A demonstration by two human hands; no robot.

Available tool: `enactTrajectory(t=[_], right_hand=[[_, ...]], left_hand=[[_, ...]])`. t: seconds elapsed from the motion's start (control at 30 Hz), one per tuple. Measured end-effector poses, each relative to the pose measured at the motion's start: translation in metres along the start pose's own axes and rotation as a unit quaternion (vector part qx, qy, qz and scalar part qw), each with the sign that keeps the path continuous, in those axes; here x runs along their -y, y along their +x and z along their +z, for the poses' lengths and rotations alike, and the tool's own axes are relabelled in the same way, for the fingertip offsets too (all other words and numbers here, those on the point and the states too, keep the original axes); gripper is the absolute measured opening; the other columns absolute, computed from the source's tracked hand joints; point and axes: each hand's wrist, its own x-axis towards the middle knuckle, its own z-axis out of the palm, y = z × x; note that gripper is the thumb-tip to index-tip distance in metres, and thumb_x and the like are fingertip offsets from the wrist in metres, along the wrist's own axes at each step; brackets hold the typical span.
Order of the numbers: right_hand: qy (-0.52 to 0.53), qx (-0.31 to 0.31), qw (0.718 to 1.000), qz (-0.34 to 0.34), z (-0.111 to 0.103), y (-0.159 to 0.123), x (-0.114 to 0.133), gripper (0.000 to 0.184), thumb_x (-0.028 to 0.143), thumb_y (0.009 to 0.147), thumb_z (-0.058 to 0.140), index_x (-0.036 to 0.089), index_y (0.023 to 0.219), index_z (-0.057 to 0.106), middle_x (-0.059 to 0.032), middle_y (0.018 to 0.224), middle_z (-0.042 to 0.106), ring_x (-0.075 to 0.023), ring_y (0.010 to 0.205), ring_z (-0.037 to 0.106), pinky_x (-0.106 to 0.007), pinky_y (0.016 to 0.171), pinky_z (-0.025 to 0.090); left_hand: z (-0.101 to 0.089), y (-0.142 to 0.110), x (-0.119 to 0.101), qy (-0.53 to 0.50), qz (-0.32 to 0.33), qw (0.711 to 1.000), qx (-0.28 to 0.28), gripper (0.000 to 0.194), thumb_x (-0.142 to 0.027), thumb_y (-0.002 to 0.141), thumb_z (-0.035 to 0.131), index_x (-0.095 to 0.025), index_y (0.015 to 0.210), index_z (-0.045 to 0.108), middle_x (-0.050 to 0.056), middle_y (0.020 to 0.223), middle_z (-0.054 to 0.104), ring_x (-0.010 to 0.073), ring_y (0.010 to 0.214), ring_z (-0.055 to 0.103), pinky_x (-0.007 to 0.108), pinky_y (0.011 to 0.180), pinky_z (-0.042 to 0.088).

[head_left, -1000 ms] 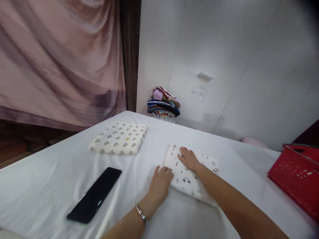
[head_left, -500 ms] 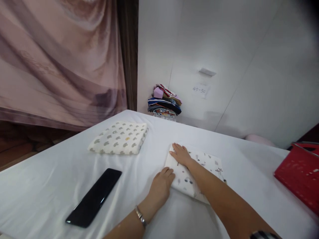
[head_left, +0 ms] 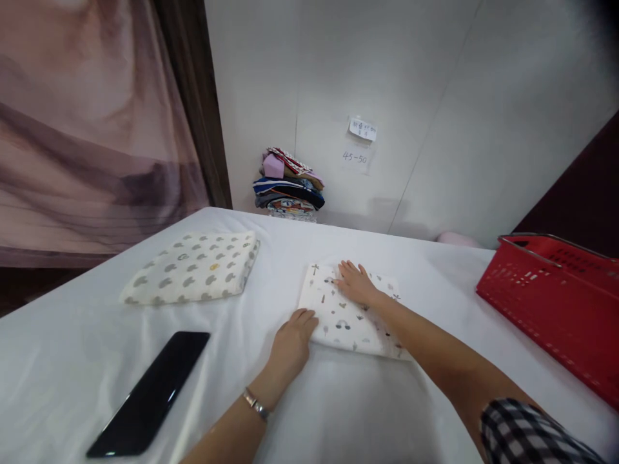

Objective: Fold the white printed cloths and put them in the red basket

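Note:
A folded white cloth [head_left: 338, 322] printed with small rainbows and palm trees lies flat in front of me. My right hand [head_left: 355, 283] rests on its upper part, fingers spread and palm down. At the cloth's left edge, my left hand [head_left: 293, 338] touches the near corner with its fingers stretched out; a metal bracelet circles that wrist. Further left lies another folded cloth [head_left: 193, 267], cream with grey mouse-head shapes. A black phone-like slab [head_left: 149, 393] lies nearer to me on the left.
A white sheet covers the table [head_left: 227, 386]. On the right stands a red plastic basket [head_left: 556, 309] with a metal handle. Beyond the far edge is a stack of folded fabrics [head_left: 290, 187] against the wall, below a paper note marked 45-50 [head_left: 356, 159]. A pink curtain [head_left: 97, 129] hangs at left.
The view has turned to the right, showing more of the red basket. My right hand has slid from the cloth's upper left corner toward its middle; my left hand stays at the left edge.

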Motion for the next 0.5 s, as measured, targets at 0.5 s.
enactTrajectory(t=[0.5], right_hand=[[0.029,0.0,0.999,0.037,-0.013,-0.016,-0.027,0.07,0.056,0.089,0.02,0.014,0.145,0.021,-0.0077,0.152,0.014,-0.0218,0.14,0.006,-0.042,0.111,0.002]], left_hand=[[-0.004,0.001,0.001,0.003,-0.009,1.0,0.001,0.059,0.008,0.071,0.038,-0.022,0.117,0.06,0.003,0.13,0.054,0.0178,0.126,0.041,0.036,0.1,0.042]])
